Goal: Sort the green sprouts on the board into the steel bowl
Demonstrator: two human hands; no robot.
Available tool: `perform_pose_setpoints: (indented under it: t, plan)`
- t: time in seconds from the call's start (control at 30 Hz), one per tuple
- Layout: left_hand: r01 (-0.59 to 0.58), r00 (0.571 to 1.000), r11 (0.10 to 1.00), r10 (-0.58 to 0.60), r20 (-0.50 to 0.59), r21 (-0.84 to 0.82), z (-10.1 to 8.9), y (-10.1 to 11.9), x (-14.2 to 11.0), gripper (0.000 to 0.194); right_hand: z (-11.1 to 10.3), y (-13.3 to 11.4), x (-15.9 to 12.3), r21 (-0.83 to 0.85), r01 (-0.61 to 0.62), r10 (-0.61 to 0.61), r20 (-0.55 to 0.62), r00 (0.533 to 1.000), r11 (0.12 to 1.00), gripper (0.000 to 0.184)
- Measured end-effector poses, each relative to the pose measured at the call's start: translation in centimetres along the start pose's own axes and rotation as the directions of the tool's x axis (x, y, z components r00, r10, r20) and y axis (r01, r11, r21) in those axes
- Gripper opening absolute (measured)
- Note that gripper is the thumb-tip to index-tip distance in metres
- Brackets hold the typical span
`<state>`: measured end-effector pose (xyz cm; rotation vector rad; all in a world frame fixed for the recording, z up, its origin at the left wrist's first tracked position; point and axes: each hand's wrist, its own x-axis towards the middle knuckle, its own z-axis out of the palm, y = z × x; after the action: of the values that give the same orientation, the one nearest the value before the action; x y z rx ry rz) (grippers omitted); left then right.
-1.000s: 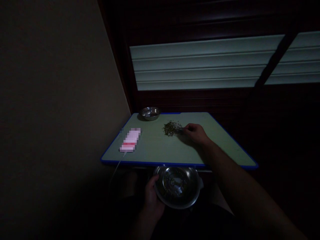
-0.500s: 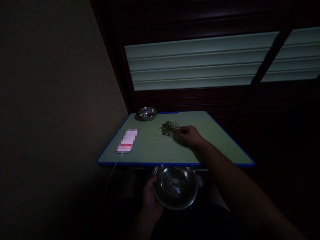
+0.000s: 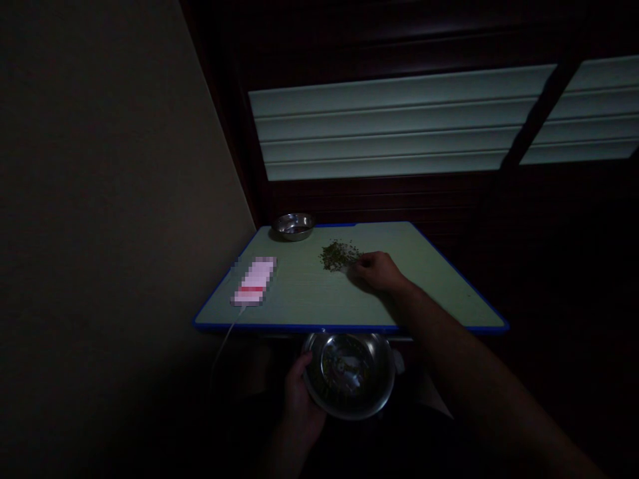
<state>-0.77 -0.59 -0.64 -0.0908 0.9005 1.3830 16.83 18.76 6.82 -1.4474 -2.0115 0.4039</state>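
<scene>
My left hand [image 3: 302,399] grips the left rim of a steel bowl [image 3: 387,392], thumb over the edge, just below the table's front edge. Some small greenish bits lie inside the bowl, too dark to name. On the pale green table my right hand [image 3: 378,270] rests with its fingers pinched together at the right side of a loose pile of small dark-green and brown bits [image 3: 337,255]. Whatever is between those fingertips is too small and dim to make out.
A smaller steel bowl [image 3: 294,227] with something dark in it stands at the table's back left corner. A lit phone [image 3: 254,282] lies at the left with a white cable [image 3: 225,342] hanging over the front edge. The blue-edged table [image 3: 429,303] stands near a wall and louvred panels.
Almost nothing differs. The fingers of my right hand have shifted very slightly at the pile's right edge; the left hand and the bowl stay in place.
</scene>
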Motion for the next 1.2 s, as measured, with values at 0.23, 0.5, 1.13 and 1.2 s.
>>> perform_pose_setpoints:
  t: [0.23,0.5,1.13,1.2]
  plan:
    - [-0.007,1.000,1.000,0.007,0.009,0.024,-0.16,-0.08,0.21,0.018,-0.25,0.25,-0.06,-0.062,-0.039,0.035,-0.055,0.998,0.997,0.019]
    - [-0.018,1.000,1.000,0.018,-0.004,0.019,0.28,0.01,-0.11,0.016,-0.37,0.21,-0.17,-0.028,0.021,-0.023,-0.083,0.996,0.999,0.019]
    - [0.000,1.000,0.999,0.000,-0.010,0.034,0.25,0.06,-0.13,0.017,0.01,0.31,-0.05,-0.134,0.030,-0.043,-0.093,0.995,0.991,0.020]
    - [-0.009,1.000,1.000,0.009,-0.018,0.029,0.41,0.11,-0.24,0.016,-0.03,0.28,-0.05,-0.111,0.022,-0.035,-0.109,0.993,0.994,0.019]
